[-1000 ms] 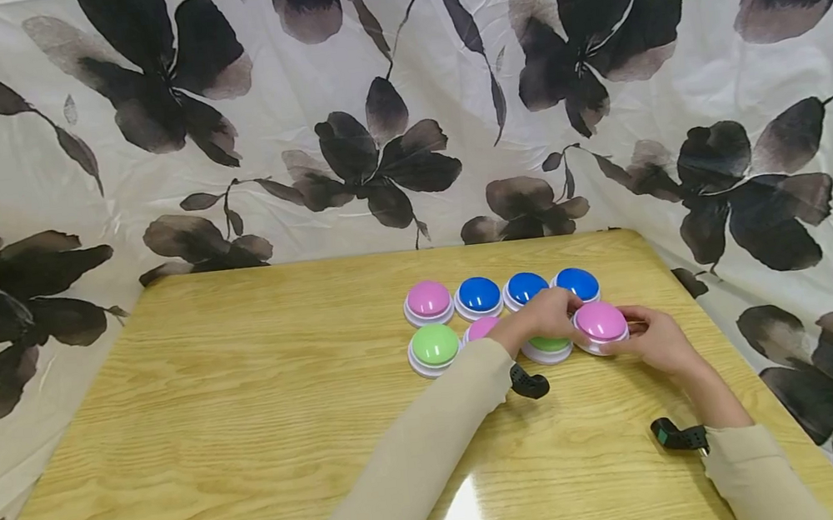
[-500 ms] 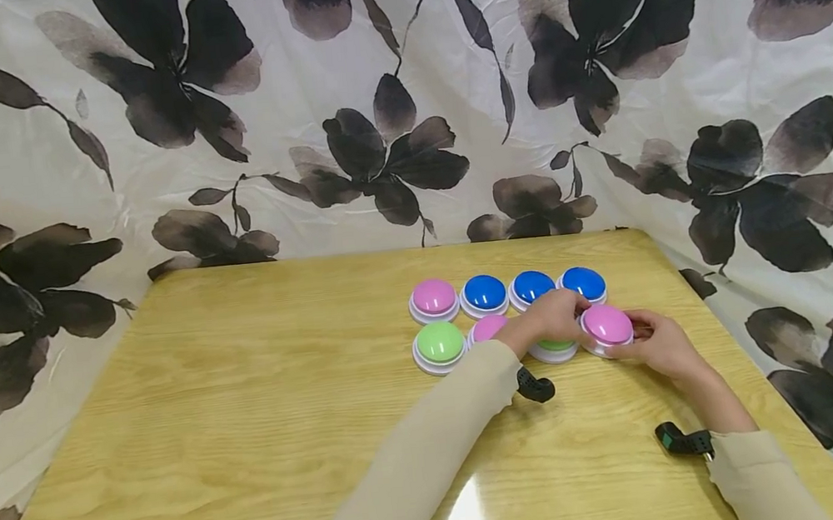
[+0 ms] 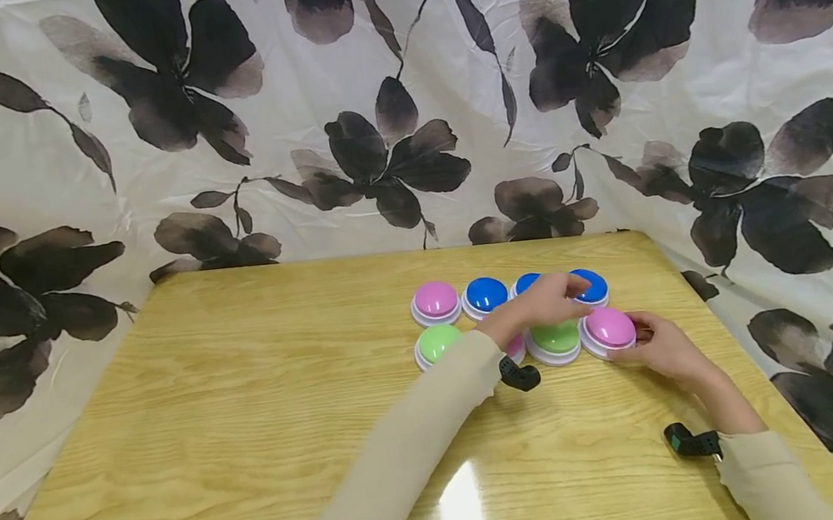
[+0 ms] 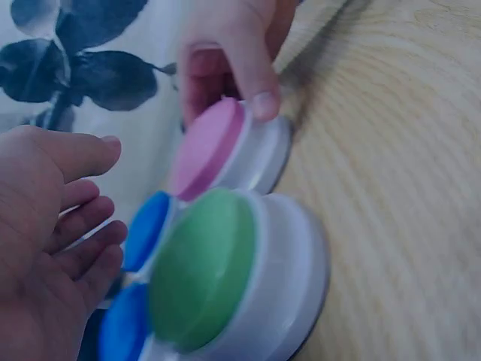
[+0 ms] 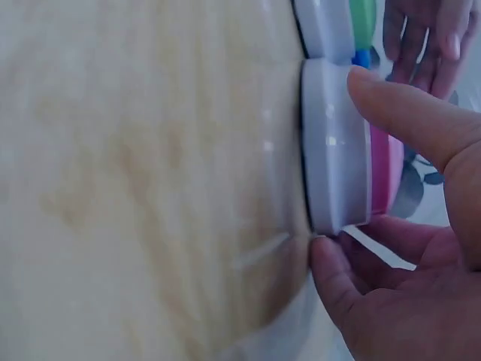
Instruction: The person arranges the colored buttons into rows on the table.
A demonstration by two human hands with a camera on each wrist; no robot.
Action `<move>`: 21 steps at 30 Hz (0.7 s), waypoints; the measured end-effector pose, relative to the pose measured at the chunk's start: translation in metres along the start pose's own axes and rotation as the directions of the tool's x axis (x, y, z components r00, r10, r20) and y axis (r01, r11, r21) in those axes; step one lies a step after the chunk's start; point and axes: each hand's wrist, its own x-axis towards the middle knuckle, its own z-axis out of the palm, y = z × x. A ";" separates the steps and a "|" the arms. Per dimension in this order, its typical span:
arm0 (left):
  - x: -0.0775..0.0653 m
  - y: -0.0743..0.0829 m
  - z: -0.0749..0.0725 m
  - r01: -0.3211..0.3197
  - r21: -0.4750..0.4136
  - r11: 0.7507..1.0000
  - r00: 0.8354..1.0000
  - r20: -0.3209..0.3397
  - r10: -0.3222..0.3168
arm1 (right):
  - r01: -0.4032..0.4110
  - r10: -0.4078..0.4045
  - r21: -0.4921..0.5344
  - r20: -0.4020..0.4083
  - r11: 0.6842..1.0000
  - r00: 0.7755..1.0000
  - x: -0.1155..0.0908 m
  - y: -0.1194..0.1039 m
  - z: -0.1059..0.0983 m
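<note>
A pink push button (image 3: 610,328) with a white base stands on the table at the right end of the front row. My right hand (image 3: 661,345) grips its base from the right, the thumb at the near side; the right wrist view shows thumb and fingers around the white base (image 5: 331,143). My left hand (image 3: 544,302) hovers over the back row, apart from the buttons, with its fingers loosely extended and holding nothing, as the left wrist view shows. Below it sits a green button (image 3: 555,339), right beside the pink one. A blue button (image 3: 590,285) is partly behind the left fingertips.
Further left in the two rows stand a pink button (image 3: 435,299), blue buttons (image 3: 487,293) and a green button (image 3: 437,342). The left forearm partly covers another pink button (image 3: 515,345). A floral cloth (image 3: 368,72) hangs behind the wooden table (image 3: 213,413).
My left hand has drawn up and back from beside the front-right pink button, uncovering the green one. The right hand keeps hold of the pink button.
</note>
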 end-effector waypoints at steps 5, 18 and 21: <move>-0.025 -0.009 -0.035 -0.038 0.035 0.999 0.998 -0.042 0.040 | -0.001 0.002 -0.051 0.026 0.999 1.000 0.001 -0.009 -0.022; -0.141 -0.086 -0.122 0.057 0.117 0.991 0.975 -0.220 -0.031 | 0.106 -0.124 -0.336 -0.034 0.936 0.992 0.013 -0.029 -0.080; -0.169 -0.101 -0.139 0.123 0.156 0.980 0.961 -0.264 -0.079 | 0.118 -0.158 -0.414 -0.064 0.902 0.985 0.018 -0.027 -0.086</move>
